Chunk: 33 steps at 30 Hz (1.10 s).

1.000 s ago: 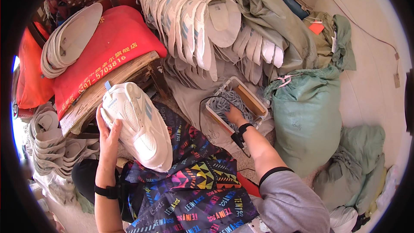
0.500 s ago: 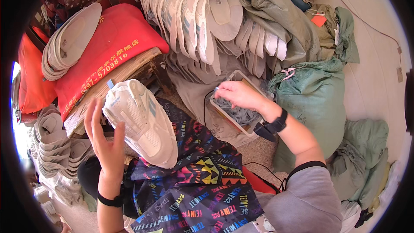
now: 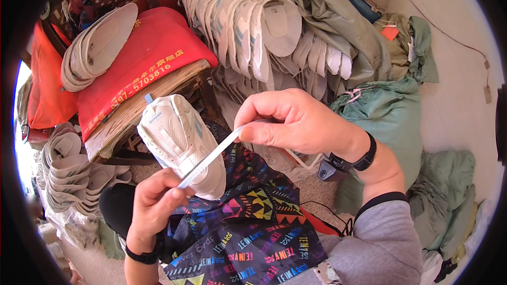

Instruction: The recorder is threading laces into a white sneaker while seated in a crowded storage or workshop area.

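A flat pale shoelace [image 3: 211,157] is stretched slantwise between my hands, in front of a white shoe [image 3: 177,136]. My left hand [image 3: 153,206] pinches its lower end near the shoe's toe. The upper end is held between thumb and forefinger of my right hand [image 3: 301,121]. The shoe has pale blue side stripes and a blue heel or tongue tab, and no lace shows through its eyelets. Toe toward me, it lies over the dark patterned apron [image 3: 253,237]; what supports it underneath is hidden.
My right forearm partly covers a white basket [image 3: 305,164]. Rows of shoe uppers [image 3: 232,26] hang at the back. A red cover [image 3: 169,34] lies on a wooden bench [image 3: 148,108] with stacked pieces [image 3: 103,47]. A green sack [image 3: 388,116] stands on the right, more uppers [image 3: 74,182] left.
My right hand has come from the basket toward the shoe with a shoelace. My left hand, open beside the shoe before, has moved down to the toe and closed on the lace.
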Available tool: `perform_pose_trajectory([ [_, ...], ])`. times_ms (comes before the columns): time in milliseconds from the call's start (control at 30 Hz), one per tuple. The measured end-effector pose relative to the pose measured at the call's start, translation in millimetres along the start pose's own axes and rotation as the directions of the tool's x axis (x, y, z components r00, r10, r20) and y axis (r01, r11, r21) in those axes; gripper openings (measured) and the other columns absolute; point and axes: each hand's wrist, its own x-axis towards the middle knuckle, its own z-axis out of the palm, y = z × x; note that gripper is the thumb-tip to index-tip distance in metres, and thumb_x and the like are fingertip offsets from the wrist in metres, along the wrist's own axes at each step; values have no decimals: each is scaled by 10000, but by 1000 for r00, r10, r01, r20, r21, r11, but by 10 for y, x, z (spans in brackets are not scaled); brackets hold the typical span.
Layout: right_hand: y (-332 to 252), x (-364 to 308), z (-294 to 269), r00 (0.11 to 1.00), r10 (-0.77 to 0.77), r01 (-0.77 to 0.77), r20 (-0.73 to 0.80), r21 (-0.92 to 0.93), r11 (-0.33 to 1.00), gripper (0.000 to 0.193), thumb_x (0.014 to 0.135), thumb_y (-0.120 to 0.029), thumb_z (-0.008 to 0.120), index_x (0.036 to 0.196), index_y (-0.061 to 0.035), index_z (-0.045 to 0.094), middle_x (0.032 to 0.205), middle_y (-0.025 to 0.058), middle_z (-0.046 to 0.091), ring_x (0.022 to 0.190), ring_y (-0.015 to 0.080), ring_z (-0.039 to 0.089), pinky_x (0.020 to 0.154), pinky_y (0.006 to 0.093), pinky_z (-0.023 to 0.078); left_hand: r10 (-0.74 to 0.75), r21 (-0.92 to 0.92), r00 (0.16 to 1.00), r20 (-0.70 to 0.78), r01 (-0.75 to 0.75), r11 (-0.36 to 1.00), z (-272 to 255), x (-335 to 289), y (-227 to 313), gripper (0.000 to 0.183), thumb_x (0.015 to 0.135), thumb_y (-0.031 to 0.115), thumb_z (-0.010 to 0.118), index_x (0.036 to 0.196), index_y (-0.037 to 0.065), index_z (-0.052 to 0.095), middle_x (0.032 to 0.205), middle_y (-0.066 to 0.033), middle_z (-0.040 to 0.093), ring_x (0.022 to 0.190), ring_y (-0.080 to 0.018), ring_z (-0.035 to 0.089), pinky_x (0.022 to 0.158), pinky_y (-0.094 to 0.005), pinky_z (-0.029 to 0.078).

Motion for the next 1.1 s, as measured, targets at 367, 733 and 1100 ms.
perform_pose_trajectory([
  [367,-209,-142,-114,989,-52,80,-137,210,974,149,976,-148,602,1011,-10,649,905,-14,655,869,49,570,814,219,469,135,188,987,-82,-118,975,-288,-208,58,380,888,394,661,694,68,641,671,-4,621,755,-147,458,759,-314,335],
  [733,-453,-29,-601,277,-679,160,-680,-664,730,107,923,-128,641,990,-46,655,875,-25,662,790,62,568,713,238,434,107,-310,988,-113,-137,941,-334,-478,6,318,977,303,565,770,62,549,590,-24,530,531,-136,473,695,-360,477],
  [1100,308,524,1016,965,-253,251,65,37,967,291,993,-72,438,1252,-16,558,1073,106,627,1015,155,595,919,299,459,-224,234,974,-6,219,947,134,-68,29,234,996,220,590,1008,-1,667,656,26,554,625,-33,455,540,-246,412],
])
